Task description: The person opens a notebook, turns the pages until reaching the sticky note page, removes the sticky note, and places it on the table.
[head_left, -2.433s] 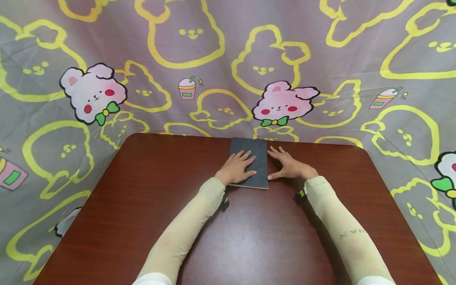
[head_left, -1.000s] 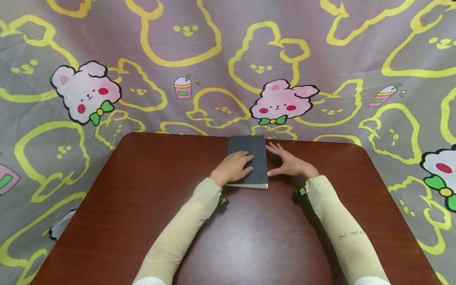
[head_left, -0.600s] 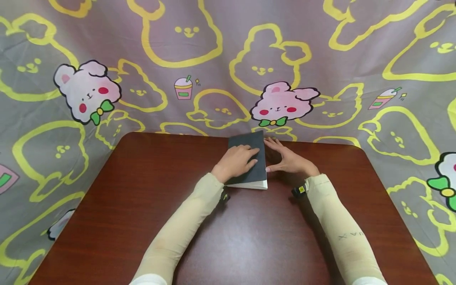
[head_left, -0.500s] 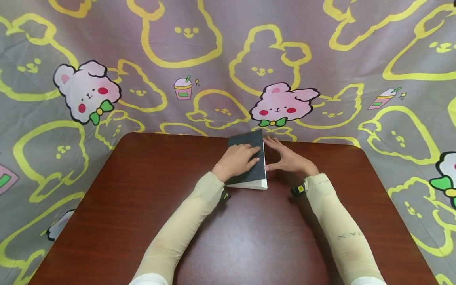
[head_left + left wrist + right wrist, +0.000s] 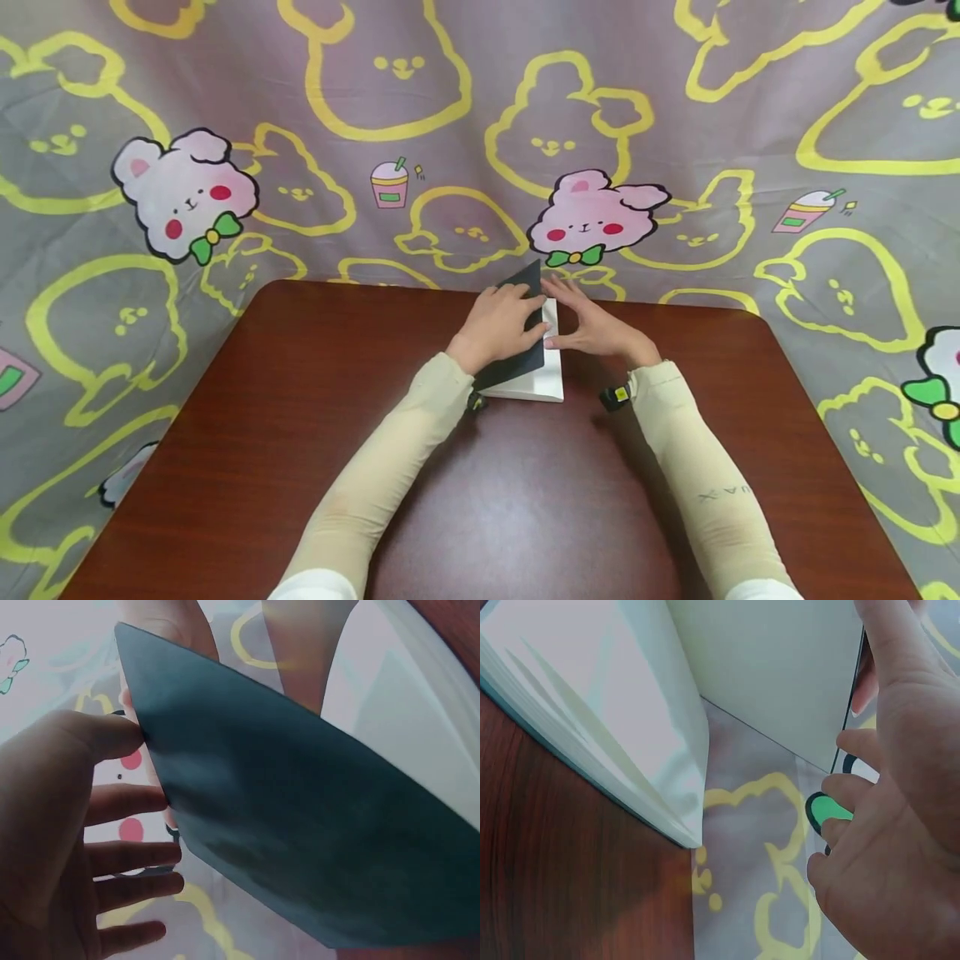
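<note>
A dark grey-blue notebook (image 5: 519,369) lies at the table's far edge, its front cover raised steeply and its white pages (image 5: 551,379) showing on the right. My left hand (image 5: 498,321) is on the outer side of the cover; the left wrist view has its thumb and straight fingertips at the cover's free edge (image 5: 154,757). From the right, my right hand (image 5: 600,325) reaches over the pages to that same edge. Its fingers are spread and nearly straight in the right wrist view, beside the cover's pale inner side (image 5: 772,667).
The reddish-brown table (image 5: 300,417) has rounded far corners. Directly behind it hangs a grey curtain (image 5: 450,150) with yellow outlines and cartoon rabbits. Black wrist cameras sit under both pale sleeves (image 5: 397,467).
The notebook cover has swung up from lying flat and leans leftward, baring the white pages. Both hands have followed its edge, the right hand shifting a little to the left.
</note>
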{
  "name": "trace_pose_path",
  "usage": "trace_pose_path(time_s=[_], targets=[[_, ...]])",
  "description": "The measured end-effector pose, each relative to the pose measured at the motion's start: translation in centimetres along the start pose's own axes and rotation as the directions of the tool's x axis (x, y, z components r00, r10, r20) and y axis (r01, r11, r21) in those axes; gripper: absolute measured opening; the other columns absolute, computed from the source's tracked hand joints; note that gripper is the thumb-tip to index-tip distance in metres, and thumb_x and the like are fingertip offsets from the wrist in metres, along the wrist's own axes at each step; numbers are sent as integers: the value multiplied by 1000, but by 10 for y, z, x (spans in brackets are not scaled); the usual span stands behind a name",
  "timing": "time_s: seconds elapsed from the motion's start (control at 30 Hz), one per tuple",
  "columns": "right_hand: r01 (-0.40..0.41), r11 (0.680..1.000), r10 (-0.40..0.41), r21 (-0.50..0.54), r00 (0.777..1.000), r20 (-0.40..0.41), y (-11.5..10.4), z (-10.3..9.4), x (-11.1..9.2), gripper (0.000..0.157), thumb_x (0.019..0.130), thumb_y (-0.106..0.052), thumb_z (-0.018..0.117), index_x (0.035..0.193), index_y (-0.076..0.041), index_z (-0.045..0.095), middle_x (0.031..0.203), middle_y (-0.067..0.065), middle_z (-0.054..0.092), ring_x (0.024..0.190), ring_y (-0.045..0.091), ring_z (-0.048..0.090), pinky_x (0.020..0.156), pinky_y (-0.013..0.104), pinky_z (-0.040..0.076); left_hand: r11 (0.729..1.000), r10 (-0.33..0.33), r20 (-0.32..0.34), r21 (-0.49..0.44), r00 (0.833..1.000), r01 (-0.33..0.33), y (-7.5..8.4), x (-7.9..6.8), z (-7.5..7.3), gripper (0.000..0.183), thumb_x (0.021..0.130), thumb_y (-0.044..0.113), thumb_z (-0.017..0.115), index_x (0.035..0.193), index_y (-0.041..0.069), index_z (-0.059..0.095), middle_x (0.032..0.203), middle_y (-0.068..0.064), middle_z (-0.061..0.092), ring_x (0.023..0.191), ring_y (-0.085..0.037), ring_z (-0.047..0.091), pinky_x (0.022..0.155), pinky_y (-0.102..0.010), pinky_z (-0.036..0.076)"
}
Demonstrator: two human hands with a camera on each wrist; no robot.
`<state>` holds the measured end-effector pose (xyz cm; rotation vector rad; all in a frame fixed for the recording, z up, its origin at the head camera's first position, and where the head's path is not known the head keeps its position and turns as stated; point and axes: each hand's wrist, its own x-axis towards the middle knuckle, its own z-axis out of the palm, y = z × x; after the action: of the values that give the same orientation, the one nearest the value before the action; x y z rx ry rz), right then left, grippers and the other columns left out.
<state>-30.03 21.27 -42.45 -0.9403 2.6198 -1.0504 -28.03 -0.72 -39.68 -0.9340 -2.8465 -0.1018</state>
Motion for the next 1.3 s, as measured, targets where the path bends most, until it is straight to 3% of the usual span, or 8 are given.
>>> trace_pose_path(time_s=[0.2,0.5,0.63,0.77,0.87,1.1,1.3], targets=[[5,1000,-6,-12,1000,-14,-1,3,2,105,85,-24,84,164,-9,16,171,14,6,157,40,-8,118,72,12,998,-61,28,33,998,60,3,-1,-6,54,101,53,49,148,26,56,156,-8,49,147,-30,39,122,-53,28],[-51,997,53,-61,998,32,3,22,-1,112,87,-39,81,163,-4,7,170,21,2,154,47,-9,119,70,0,988,-119,57,107,991,112,0,-6,-17,54,103,53,43,152,31,50,163,-8,37,153,-29,26,124,-54,20],[-91,988,98,-125,994,47,12,32,-4,115,85,-47,81,163,-2,9,170,21,6,154,48,-7,120,69,0,989,-125,42,89,991,121,-8,-11,-21,53,103,52,44,151,30,51,164,-8,36,153,-29,27,124,-54,22],[-129,978,142,-164,988,68,18,38,-7,115,84,-44,82,162,0,10,170,21,9,154,50,-6,119,70,1,991,-122,15,58,992,121,-18,-16,-24,53,102,50,45,151,30,52,165,-7,34,154,-29,26,123,-54,23],[-146,975,163,-169,982,91,21,40,-9,113,85,-42,82,161,3,11,169,22,9,153,51,-6,119,71,1,991,-126,4,38,992,126,-27,-22,-25,53,102,50,45,151,30,52,165,-6,33,155,-29,24,124,-55,21],[-183,966,215,-180,960,179,27,45,-11,118,86,-51,78,162,1,4,170,21,1,154,49,-9,119,71,1,991,-135,-29,7,990,135,-43,-38,-29,54,103,48,43,152,28,49,166,-7,32,154,-28,26,123,-55,24],[-198,963,235,-183,950,207,26,45,-10,122,84,-52,79,162,-1,1,170,18,-2,154,47,-9,119,72,3,990,-136,-36,-38,990,135,-56,-49,-32,53,104,46,40,153,28,48,167,-7,28,155,-30,23,125,-55,18]])
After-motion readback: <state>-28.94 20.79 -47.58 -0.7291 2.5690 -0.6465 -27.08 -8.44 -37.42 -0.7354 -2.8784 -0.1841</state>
